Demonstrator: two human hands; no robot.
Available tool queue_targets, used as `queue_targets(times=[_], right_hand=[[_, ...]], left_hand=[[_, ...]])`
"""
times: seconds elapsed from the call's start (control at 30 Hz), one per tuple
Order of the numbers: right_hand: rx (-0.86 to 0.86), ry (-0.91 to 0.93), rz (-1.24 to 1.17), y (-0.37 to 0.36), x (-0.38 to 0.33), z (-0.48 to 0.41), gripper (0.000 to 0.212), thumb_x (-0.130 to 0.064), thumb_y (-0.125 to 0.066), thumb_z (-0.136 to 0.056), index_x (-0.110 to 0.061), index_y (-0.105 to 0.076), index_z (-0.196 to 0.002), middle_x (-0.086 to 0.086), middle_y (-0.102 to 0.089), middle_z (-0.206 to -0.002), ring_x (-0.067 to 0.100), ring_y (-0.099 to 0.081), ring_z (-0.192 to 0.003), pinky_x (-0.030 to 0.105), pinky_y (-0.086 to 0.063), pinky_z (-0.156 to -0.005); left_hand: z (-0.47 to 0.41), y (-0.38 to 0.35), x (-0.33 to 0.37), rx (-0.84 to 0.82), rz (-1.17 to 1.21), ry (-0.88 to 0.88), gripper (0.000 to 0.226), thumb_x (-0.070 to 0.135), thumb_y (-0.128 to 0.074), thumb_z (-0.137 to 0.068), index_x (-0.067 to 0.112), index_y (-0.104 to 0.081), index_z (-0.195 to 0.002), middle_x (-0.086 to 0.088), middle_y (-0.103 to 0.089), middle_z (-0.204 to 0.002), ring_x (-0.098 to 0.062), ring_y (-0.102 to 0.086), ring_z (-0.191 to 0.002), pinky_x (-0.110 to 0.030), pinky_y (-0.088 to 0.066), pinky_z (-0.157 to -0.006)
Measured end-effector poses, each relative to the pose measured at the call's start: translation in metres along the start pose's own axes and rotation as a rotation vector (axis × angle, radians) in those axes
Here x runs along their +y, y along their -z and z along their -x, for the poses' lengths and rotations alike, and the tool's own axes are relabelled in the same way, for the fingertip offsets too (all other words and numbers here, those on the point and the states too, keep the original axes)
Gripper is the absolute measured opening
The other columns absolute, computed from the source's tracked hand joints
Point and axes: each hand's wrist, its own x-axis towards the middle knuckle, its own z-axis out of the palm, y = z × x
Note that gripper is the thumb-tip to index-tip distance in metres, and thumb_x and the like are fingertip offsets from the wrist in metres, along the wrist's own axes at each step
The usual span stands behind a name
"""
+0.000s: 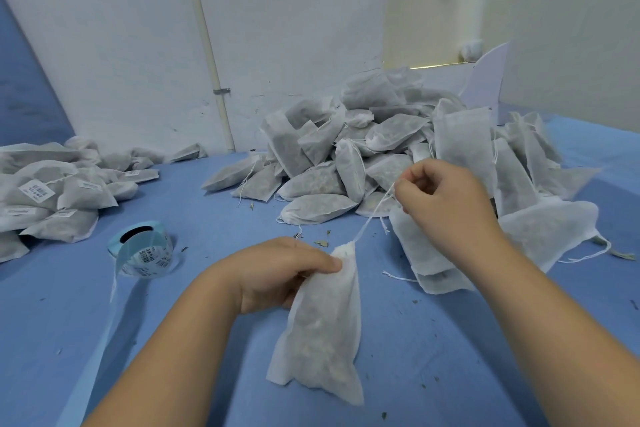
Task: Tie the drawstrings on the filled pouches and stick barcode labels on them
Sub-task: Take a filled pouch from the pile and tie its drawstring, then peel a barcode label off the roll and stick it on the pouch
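Pouch [322, 329] — white, filled, front centre over blue tabletop [207, 204], neck gathered.
Left hand [277, 274]: curled round the neck, thumb on top.
Right hand [446, 198]: raised up and to the right, fingers pinching the drawstring [374, 215], drawn taut from the neck.
Label roll [142, 250]: on its side, left of the hands, strip trailing toward the near edge.
Labelled pouches [52, 198] — heaped far left.
Pouch heap [346, 156]: behind the right hand, toward the wall.
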Motion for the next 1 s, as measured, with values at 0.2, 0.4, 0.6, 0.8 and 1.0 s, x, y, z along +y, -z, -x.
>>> queue_targets(times=[0.2, 0.4, 0.6, 0.8, 1.0], right_hand=[[-0.213, 0.241, -0.041, -0.011, -0.025, 0.023, 0.014, -0.012, -0.065, -0.078, -0.022, -0.063, -0.068, -0.011, -0.062, -0.064, 0.005, -0.054, -0.06, 0.015, -0.041, -0.057], [-0.418, 0.459, 0.23, -0.023, -0.023, 0.032, 0.005, -0.019, -0.063, -0.081, -0.02, -0.064, -0.077, -0.008, -0.059, -0.076, 0.013, -0.055, -0.075, 0.037, -0.048, -0.073], [-0.436, 0.439, 0.279, -0.024, -0.013, 0.027, 0.005, -0.027, -0.063, -0.085, -0.028, -0.066, -0.081, -0.01, -0.055, -0.086, 0.01, -0.054, -0.084, 0.037, -0.047, -0.078], [-0.481, 0.404, 0.176, -0.03, -0.013, 0.032, 0.009, -0.027, -0.063, -0.086, -0.032, -0.067, -0.091, -0.015, -0.052, -0.094, 0.006, -0.053, -0.089, 0.027, -0.046, -0.073], [-0.507, 0.419, 0.001, -0.048, -0.026, 0.051, 0.024, -0.019, -0.064, -0.087, -0.033, -0.065, -0.106, -0.019, -0.05, -0.101, 0.005, -0.053, -0.094, 0.012, -0.039, -0.075]], left_hand=[[-0.011, -0.012, 0.001, 0.286, 0.138, -0.07, 0.023, 0.034, -0.058, -0.094, 0.016, -0.07, -0.103, -0.01, -0.071, -0.096, -0.023, -0.064, -0.084, -0.036, -0.051, -0.073], [-0.008, -0.017, 0.005, 0.272, 0.288, -0.178, 0.027, 0.039, -0.045, -0.102, 0.017, -0.059, -0.108, -0.002, -0.07, -0.084, -0.02, -0.069, -0.074, -0.041, -0.059, -0.063], [-0.006, -0.019, 0.011, 0.25, 0.267, -0.183, 0.035, 0.036, -0.043, -0.102, 0.01, -0.063, -0.113, -0.005, -0.074, -0.084, -0.018, -0.071, -0.072, -0.033, -0.058, -0.063], [0.006, -0.012, 0.017, 0.181, 0.206, -0.181, 0.016, 0.028, -0.055, -0.096, 0.015, -0.065, -0.097, 0.0, -0.069, -0.08, -0.012, -0.065, -0.068, -0.024, -0.052, -0.058], [0.045, 0.016, 0.013, 0.252, 0.208, -0.186, 0.028, 0.014, -0.056, -0.091, 0.009, -0.06, -0.118, -0.003, -0.072, -0.087, -0.013, -0.068, -0.07, -0.026, -0.054, -0.061]])
